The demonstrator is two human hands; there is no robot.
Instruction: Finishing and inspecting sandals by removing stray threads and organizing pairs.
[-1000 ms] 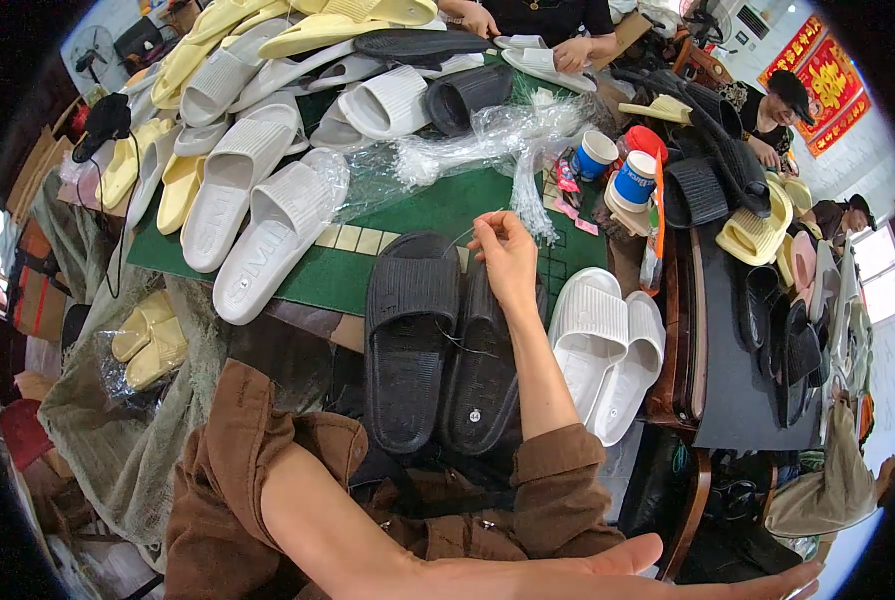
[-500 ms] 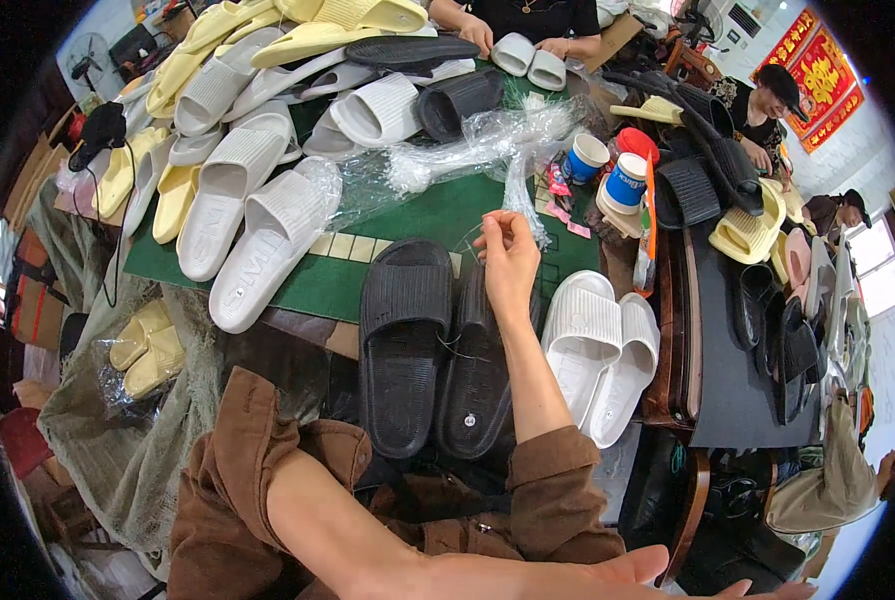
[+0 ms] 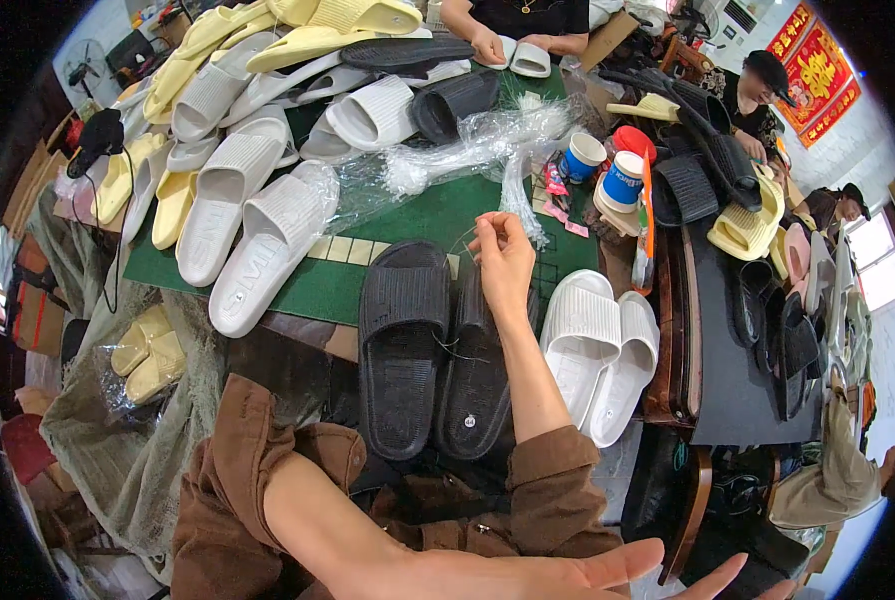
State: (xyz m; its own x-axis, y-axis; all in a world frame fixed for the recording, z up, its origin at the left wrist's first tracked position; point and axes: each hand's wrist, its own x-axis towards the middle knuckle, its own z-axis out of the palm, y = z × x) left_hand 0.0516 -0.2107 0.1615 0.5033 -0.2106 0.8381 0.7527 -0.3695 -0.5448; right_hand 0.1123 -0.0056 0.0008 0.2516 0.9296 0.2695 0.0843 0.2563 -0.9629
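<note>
A pair of black ribbed slippers stands side by side before me: the left slipper [image 3: 399,380] and the right slipper [image 3: 470,385]. A thin clear plastic tie [image 3: 447,347] runs through the gap between their straps. Above the right slipper, my right hand [image 3: 504,262] is closed in a pinch on a fine clear tie strand [image 3: 461,240]. My left arm crosses low in front of me. At the lower edge, my left hand [image 3: 592,575] is open, palm up, fingers spread and holding nothing. Right of the black pair is a white slipper pair [image 3: 579,325].
Grey and yellow slippers [image 3: 267,240] pile up on the left of the green mat [image 3: 397,215]. A plastic bag of clear ties [image 3: 417,168] lies behind. Paper cups [image 3: 622,182] stand right. Across the table, a person's hands [image 3: 487,46] handle white slippers.
My left hand's fingers have spread wider, and the hand has sunk slightly. My right hand stays nearly in place. Across the table, the person's hands and white slippers have shifted left and away.
</note>
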